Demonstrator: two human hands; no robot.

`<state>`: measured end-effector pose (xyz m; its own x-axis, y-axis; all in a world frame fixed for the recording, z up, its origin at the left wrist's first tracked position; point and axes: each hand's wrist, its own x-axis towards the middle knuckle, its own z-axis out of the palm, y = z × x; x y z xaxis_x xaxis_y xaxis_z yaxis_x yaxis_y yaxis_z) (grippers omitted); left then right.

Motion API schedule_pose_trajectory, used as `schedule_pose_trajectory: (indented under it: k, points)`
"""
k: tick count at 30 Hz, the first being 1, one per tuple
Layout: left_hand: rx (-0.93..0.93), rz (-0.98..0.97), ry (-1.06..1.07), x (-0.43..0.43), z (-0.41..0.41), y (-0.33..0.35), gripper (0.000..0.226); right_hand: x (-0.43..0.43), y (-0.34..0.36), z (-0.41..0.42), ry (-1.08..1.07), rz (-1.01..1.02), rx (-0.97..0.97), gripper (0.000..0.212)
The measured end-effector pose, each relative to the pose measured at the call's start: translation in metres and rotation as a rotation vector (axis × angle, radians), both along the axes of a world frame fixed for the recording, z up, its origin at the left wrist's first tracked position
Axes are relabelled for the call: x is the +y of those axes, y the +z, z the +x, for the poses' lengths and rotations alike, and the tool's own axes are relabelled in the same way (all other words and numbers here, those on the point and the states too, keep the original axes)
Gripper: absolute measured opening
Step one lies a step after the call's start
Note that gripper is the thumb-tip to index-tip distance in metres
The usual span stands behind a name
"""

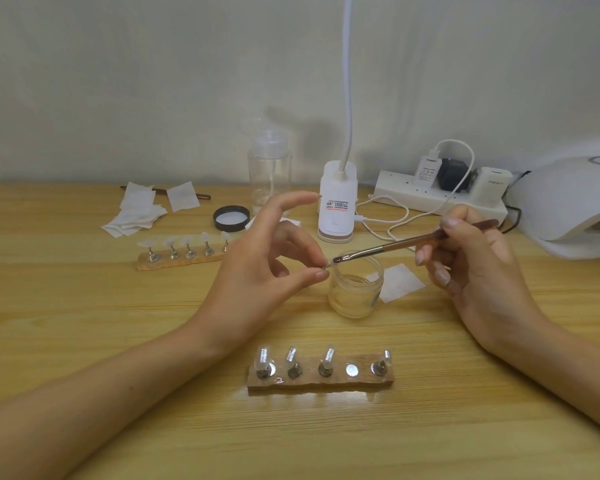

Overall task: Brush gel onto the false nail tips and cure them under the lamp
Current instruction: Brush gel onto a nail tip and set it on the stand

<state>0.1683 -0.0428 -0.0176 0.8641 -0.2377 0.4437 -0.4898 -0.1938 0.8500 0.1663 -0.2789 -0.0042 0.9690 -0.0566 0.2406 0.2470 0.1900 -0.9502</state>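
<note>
With the left hand (257,271) pinching a tiny nail tip (324,268) and the right hand (482,271) gripping the brush (413,242), a slack pinch may drop the tip into the jar (355,292) at its 4 o'clock.

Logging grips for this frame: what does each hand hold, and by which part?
Right hand: the brush, near its handle's back end. Left hand: a tiny nail tip holder, pinched; which part cannot be told.

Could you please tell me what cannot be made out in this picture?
Head view only:
Small item pinched by the left hand: too small, covered by its fingertips.
Curing lamp: cut off by the right edge, interior unseen.
Far nail holder: right end hidden behind the left hand.
</note>
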Motion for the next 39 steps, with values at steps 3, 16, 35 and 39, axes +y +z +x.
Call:
schedule_pose_trajectory:
  k: [3,16,35,39]
  points:
    - [0.004,-0.004,0.000,-0.0002,-0.0002,-0.0001,0.074,-0.0009,-0.0009,0.0007,0.002,-0.019,-0.014,0.032]
    - [-0.020,-0.002,0.014,-0.0008,-0.0007,0.0006,0.083,-0.0024,-0.0021,0.0010,0.033,-0.031,-0.068,0.024]
    - [-0.064,0.013,0.013,-0.0008,0.0005,-0.0003,0.082,-0.0045,-0.0032,0.0042,0.016,-0.015,-0.099,0.027]
    - [-0.068,0.010,0.008,-0.0006,0.0009,-0.0008,0.081,-0.0018,-0.0030,0.0035,0.013,-0.048,-0.062,0.026]
